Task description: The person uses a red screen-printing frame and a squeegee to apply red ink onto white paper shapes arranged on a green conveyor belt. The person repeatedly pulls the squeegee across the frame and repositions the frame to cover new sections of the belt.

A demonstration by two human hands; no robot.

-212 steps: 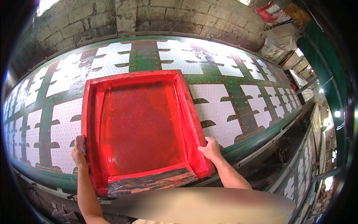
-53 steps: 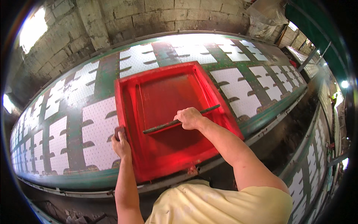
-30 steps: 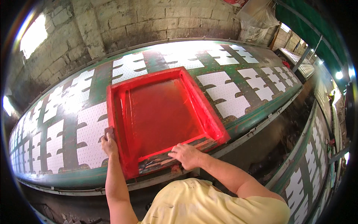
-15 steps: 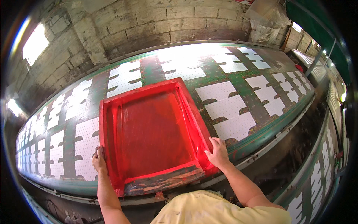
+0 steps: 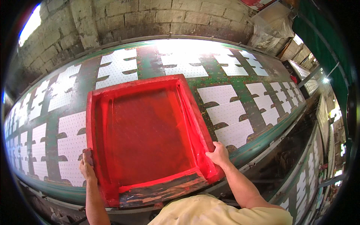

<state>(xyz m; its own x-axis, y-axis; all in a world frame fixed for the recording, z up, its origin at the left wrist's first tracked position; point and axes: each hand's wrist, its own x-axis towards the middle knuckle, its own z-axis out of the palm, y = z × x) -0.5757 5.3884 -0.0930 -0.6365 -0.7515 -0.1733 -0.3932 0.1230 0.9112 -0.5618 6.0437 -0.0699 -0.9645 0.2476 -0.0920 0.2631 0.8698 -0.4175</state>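
A screen-printing frame (image 5: 150,135), its rim and mesh coated in wet red ink, lies in front of me over the long printing table. My left hand (image 5: 88,170) is closed on its left side, by a dark block (image 5: 88,156) at the rim. On the opposite side my right hand (image 5: 219,154) grips the red rim near the near right corner. Red ink is pooled along the right inner edge, and the near rail (image 5: 163,189) has dark, worn patches. Whatever lies directly beneath the frame is hidden.
White dotted cut pieces (image 5: 225,112) with dark curved notches lie in rows on the green, ink-spotted table (image 5: 148,67). A block wall (image 5: 157,18) stands behind it. At right, another table (image 5: 305,180) carries similar pieces. Clear plastic sheeting (image 5: 272,26) hangs at the back right.
The frame appears slightly larger and further left, and my left hand has shifted left with it. My right fingers are curled more tightly. The whole view has also shifted a little.
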